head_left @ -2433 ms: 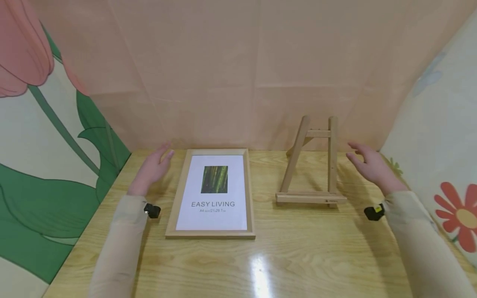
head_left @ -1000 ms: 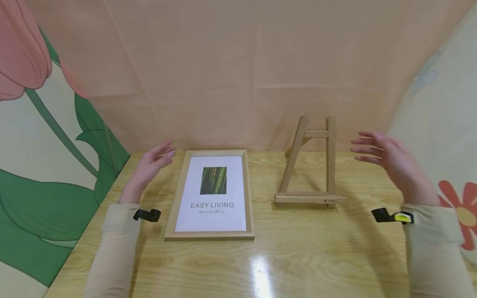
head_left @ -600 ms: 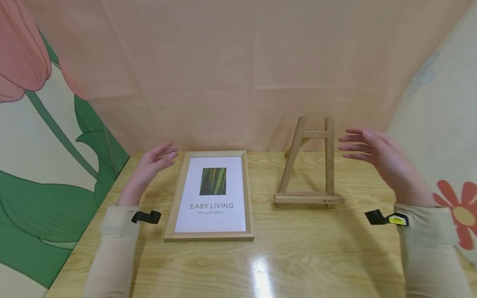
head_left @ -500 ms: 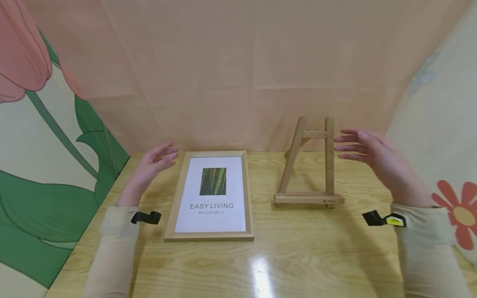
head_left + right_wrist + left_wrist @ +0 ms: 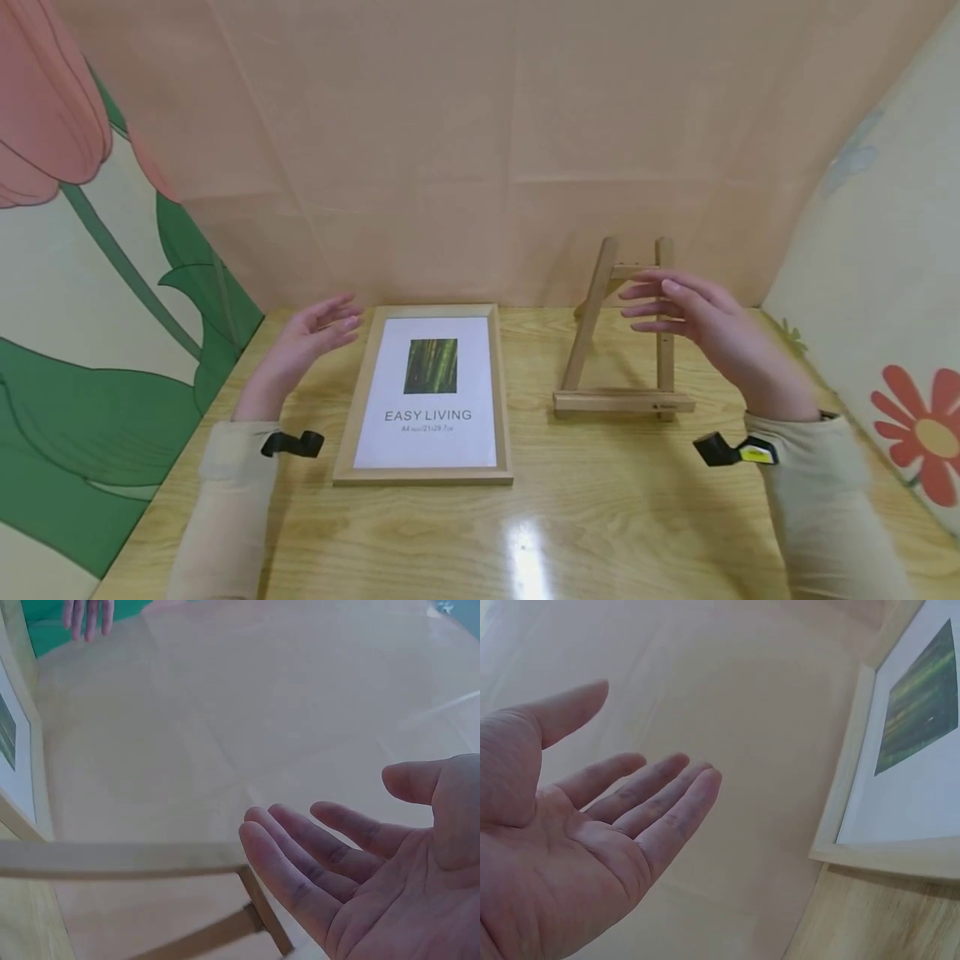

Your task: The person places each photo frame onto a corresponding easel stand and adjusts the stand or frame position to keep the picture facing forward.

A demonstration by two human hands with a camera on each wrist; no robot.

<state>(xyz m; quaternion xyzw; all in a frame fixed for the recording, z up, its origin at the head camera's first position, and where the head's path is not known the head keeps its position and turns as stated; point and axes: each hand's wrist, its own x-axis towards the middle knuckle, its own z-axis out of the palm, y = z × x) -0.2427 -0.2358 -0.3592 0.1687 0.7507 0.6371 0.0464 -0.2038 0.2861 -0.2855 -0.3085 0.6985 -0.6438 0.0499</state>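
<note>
A light wooden picture frame (image 5: 504,400) with a white "EASY LIVING" sheet and a small green picture lies flat on the table. To its right stands a small wooden easel (image 5: 592,333) with a ledge at its foot. My left hand (image 5: 311,337) hovers left of the picture frame, fingers loosely extended, palm facing inward and holding nothing. My right hand (image 5: 697,321) is in the air in front of the easel's right leg, overlapping it in the head view. Its fingers are relaxed and the palm is bare in the right wrist view.
The wood-grain table (image 5: 420,533) meets a pink backdrop (image 5: 420,150) behind the easel. Flower-printed panels stand at left (image 5: 112,400) and right (image 5: 847,275). A small black camera sits on each wrist.
My right hand first drew away to the right, then came back leftward and now overlaps the easel. My left hand has barely shifted. The picture frame and easel stay in place.
</note>
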